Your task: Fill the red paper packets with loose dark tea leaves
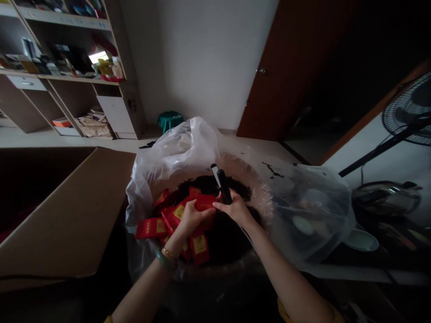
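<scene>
Left grip (192,217) closed on a red sachet (205,202); right grip (235,207) wrapped round a black-handled tool (224,186). Both over dark loose leaves (218,237), other red sachets (150,228), inside a clear plastic bag (161,179).

From here I see a plastic bag (161,166) lining a round bin (218,267), with small packets (158,228) and loose leaves (225,237) inside. My left hand (191,217) is over the packets, just beside my right hand (235,208), which holds a slim tool (224,186). A cardboard box (63,211) lies left of the bin, shelves (77,72) stand behind left, a door (286,76) behind right, and a fan (412,110) right, above a pot (385,199).
</scene>
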Action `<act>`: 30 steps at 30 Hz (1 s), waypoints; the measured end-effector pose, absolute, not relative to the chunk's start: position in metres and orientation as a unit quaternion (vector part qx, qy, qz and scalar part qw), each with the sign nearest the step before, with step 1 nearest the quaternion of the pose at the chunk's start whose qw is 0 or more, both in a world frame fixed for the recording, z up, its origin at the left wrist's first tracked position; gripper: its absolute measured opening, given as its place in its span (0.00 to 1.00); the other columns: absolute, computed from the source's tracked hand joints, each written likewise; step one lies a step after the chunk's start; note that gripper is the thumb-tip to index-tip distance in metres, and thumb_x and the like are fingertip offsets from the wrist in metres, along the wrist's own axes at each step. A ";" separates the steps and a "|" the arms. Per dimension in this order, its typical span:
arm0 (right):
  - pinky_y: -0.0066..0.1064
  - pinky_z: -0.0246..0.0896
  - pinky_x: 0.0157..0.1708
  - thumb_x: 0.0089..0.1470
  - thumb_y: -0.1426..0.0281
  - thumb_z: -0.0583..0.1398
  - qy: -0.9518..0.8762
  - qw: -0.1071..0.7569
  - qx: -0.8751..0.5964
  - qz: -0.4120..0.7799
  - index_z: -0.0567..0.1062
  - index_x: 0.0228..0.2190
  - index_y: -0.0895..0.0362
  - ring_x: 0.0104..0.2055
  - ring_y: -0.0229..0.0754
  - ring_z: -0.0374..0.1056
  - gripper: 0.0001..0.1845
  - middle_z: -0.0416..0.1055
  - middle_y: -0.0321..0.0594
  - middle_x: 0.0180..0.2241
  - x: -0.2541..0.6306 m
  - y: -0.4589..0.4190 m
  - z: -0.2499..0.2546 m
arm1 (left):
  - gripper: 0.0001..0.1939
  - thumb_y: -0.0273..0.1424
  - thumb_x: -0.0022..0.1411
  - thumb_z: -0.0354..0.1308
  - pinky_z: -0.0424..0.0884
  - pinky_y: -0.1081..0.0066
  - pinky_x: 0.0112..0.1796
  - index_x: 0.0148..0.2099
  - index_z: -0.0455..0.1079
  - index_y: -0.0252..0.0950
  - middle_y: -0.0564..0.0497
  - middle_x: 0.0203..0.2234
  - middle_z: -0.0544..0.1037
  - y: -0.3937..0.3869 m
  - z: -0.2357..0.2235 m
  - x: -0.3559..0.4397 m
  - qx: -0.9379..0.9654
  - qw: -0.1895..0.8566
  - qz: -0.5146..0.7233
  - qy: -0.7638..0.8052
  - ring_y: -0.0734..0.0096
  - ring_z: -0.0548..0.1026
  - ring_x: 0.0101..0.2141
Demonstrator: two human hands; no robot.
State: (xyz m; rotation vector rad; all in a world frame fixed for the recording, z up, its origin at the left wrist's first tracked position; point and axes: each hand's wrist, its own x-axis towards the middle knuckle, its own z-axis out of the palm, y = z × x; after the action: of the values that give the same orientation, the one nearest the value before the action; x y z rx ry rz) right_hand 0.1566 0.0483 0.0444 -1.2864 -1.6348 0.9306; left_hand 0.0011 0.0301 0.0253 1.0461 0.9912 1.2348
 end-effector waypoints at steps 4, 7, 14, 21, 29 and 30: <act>0.36 0.66 0.39 0.41 0.55 0.66 -0.679 0.384 -0.514 0.356 0.71 0.37 0.56 0.37 0.45 0.71 0.24 0.75 0.39 0.34 0.167 0.052 0.049 | 0.21 0.38 0.34 0.74 0.72 0.72 0.29 0.31 0.76 0.30 0.49 0.24 0.81 0.028 0.028 -0.002 0.419 0.621 0.513 0.419 0.68 0.77 0.24; 0.40 0.64 0.46 0.49 0.50 0.60 -0.716 0.348 -0.525 0.299 0.72 0.44 0.56 0.46 0.50 0.71 0.27 0.76 0.45 0.42 0.183 0.052 0.058 | 0.22 0.40 0.33 0.74 0.72 0.71 0.27 0.29 0.75 0.31 0.50 0.22 0.80 0.026 0.029 -0.005 0.380 0.651 0.501 0.425 0.68 0.76 0.22; 0.35 0.65 0.39 0.48 0.46 0.60 -0.790 0.209 -0.531 0.222 0.76 0.45 0.51 0.42 0.52 0.74 0.29 0.79 0.42 0.39 0.192 0.041 0.076 | 0.19 0.40 0.33 0.73 0.72 0.70 0.29 0.27 0.76 0.33 0.51 0.22 0.80 0.029 0.029 -0.012 0.430 0.622 0.512 0.407 0.68 0.75 0.23; 0.28 0.53 0.25 0.52 0.46 0.56 -0.820 0.156 -0.532 0.144 0.77 0.36 0.49 0.29 0.46 0.73 0.23 0.76 0.37 0.24 0.179 0.038 0.077 | 0.15 0.36 0.38 0.72 0.71 0.70 0.33 0.29 0.78 0.34 0.50 0.25 0.81 0.028 0.029 -0.007 0.507 0.565 0.510 0.406 0.65 0.77 0.28; 0.28 0.49 0.24 0.55 0.47 0.55 -0.826 0.138 -0.538 0.095 0.76 0.32 0.50 0.27 0.45 0.72 0.21 0.75 0.38 0.23 0.181 0.037 0.079 | 0.18 0.38 0.41 0.70 0.72 0.69 0.39 0.36 0.79 0.34 0.49 0.32 0.82 0.025 0.032 -0.005 0.469 0.589 0.520 0.404 0.62 0.78 0.35; 0.28 0.51 0.24 0.55 0.48 0.55 -0.827 0.131 -0.539 0.095 0.76 0.32 0.50 0.28 0.45 0.72 0.21 0.75 0.38 0.24 0.180 0.036 0.080 | 0.19 0.39 0.42 0.70 0.71 0.69 0.40 0.37 0.79 0.34 0.48 0.33 0.82 0.026 0.032 -0.005 0.456 0.592 0.528 0.403 0.62 0.78 0.36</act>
State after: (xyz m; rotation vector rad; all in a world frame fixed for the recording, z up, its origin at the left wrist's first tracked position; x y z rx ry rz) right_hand 0.1804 0.0365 0.0800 -1.5645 -2.4018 0.2769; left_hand -0.0054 0.0257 0.0319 1.0618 0.9374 1.2294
